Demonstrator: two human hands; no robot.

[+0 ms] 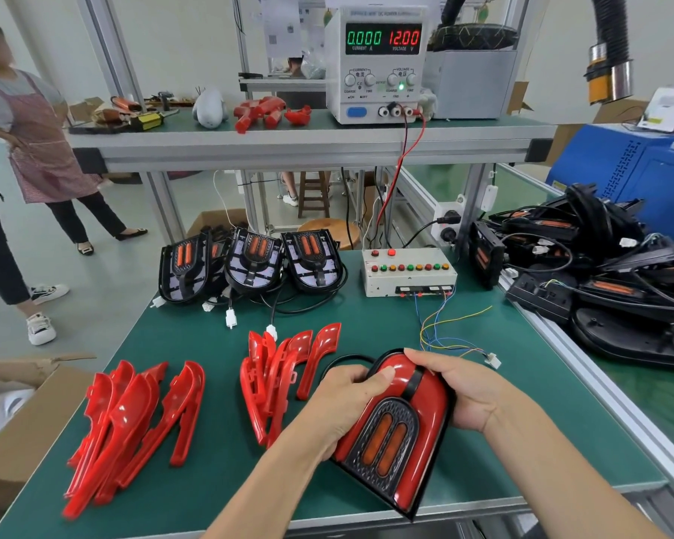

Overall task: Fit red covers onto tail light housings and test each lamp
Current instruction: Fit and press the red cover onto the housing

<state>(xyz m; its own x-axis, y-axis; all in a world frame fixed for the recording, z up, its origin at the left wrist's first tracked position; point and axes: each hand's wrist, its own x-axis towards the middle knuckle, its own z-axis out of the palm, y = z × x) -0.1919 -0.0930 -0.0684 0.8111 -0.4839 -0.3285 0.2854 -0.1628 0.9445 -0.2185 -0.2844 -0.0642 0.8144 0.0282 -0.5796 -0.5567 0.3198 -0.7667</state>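
Pressing both red covers down onto a tail light housing [395,429] at the near edge of the green bench mat [218,476], tilted, its pointed lower end hanging past the bench front. Left hand [343,402] curled over the left cover, thumb pushing on the glossy red shoulder; right hand [456,387] wrapped round the right side and top, fingers gripping the rim. Both grips closed firmly on the lamp, no gap showing.

Likely hazards from here:
- Uneven thumb pressure on one shoulder only, leaving a clip unseated on the far side or snapping a tab. Seating of the clips hidden under the palms, so cannot tell.
- Black lead [345,359] looping out behind the left hand, close enough to be pinched under the housing edge.
- Overhang at the bench front, inviting a slip and drop if either hand lets go.
- Test plug [493,360] on coloured wires lying just beside the right hand, easy to snag or drag off toward the switch box [409,272].
- Power supply [382,60] reading 12.00 volts and zero current: live output, so a mis-mated connector risks a short.
- Loose red covers [133,422] and a second stack [277,379] near the left forearm, liable to be swept aside and scratched.

Bare housings [250,262] waiting at the back of the mat.
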